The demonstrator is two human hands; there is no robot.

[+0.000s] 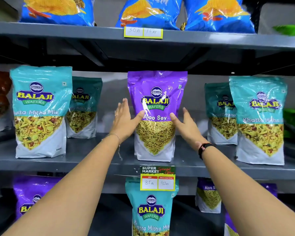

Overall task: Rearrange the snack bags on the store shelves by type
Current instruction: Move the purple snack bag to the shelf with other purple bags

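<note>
With my left hand (124, 120) and right hand (186, 124) spread wide against the sides of the upright purple Aloo Sev bag (156, 114) on the middle shelf (95, 161), I should squeeze evenly below its midline before lifting.

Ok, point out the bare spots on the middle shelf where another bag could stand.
Bare shelf lies left of the purple Aloo Sev bag, before the rear teal bag, though the left hand reaches across it. Another gap runs between the right hand and the right rear teal bag. Both shelf ends are crowded, teal bags standing two deep.
</note>
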